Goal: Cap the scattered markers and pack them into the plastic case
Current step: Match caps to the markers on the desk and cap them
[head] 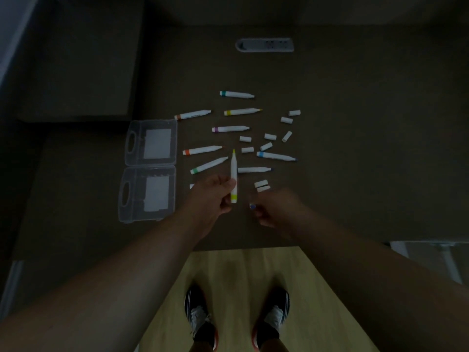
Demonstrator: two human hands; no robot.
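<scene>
My left hand (212, 196) grips a white marker with a yellow-green band (233, 174), its bare tip pointing away from me. My right hand (274, 209) hovers low over the table with curled fingers beside a small blue-ended piece (252, 206); whether it holds that piece is unclear. Several uncapped white markers (229, 129) lie scattered on the dark table beyond my hands. Several loose white caps (266, 146) lie to their right, two of them (262, 186) just ahead of my right hand. The clear plastic case (149, 171) lies open flat at the left.
A grey power strip (264, 44) is set into the table at the back. A dark box-like block (76, 62) stands at the far left. The table's front edge (243, 247) runs near my forearms, with a wooden floor and my shoes below.
</scene>
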